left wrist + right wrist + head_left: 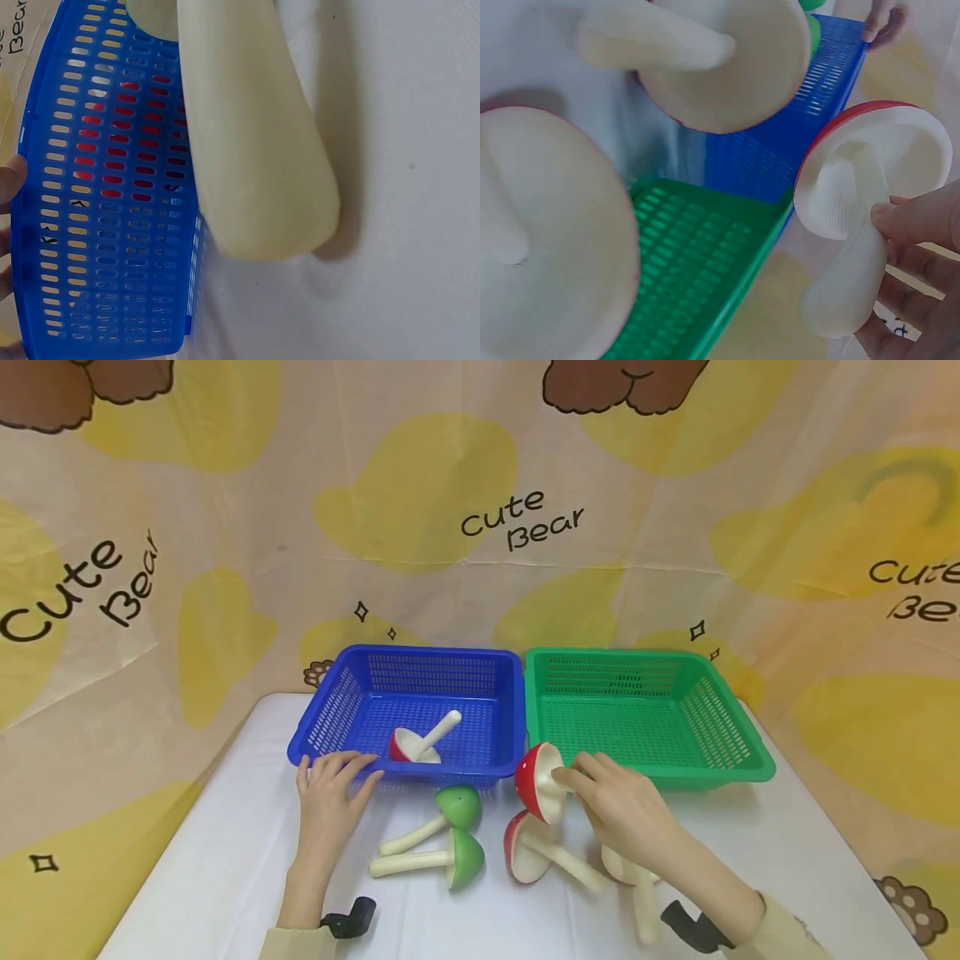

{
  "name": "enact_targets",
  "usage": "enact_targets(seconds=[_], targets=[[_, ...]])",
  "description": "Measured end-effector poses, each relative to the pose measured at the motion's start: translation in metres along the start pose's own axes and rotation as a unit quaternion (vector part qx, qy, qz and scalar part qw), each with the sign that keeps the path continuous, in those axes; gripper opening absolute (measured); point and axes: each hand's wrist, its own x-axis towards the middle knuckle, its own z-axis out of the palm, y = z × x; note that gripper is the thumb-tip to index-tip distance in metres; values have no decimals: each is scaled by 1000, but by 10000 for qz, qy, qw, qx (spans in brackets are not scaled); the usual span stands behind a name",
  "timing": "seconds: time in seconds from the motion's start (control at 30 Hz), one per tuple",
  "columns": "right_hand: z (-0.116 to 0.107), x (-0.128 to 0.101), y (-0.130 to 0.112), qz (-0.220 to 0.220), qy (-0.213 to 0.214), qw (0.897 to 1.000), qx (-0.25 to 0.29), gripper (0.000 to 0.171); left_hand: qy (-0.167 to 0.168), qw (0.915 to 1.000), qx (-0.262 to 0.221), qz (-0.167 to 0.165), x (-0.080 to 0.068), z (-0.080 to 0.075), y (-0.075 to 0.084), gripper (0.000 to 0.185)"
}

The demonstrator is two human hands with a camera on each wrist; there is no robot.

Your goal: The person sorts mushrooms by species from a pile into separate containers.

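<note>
Nearest on the white worktop (225, 860) lie two green toy mushrooms (457, 835) & two more red ones (525, 852). R hand (622, 814) pinches the stem of a red toy mushroom (540, 781), raised just in front of the green basket (645, 718). L hand (330, 797), fingers spread flat, rests on the front rim of the blue basket (412, 710), w/ another red mushroom (420, 743) inside.

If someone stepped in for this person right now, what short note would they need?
Right hand grips a red-capped toy mushroom by its stem, lifted in front of the two baskets.
Left hand rests on the blue plastic basket rim.
Done: one red mushroom lies in the blue basket.
Left: green plastic basket holds nothing; two green-capped mushrooms and two more red ones lie on the white table.
</note>
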Motion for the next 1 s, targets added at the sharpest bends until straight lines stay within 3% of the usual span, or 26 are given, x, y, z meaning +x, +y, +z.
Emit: enact_targets(seconds=[0.63,1.0], targets=[[-2,81,-9,33,108,9947,1026,33,-30,10000,0,-19,-1,-2,3,24],[16,132,-11,692,-190,9864,1476,27,26,10000,52,43,0,-2,1,23]])
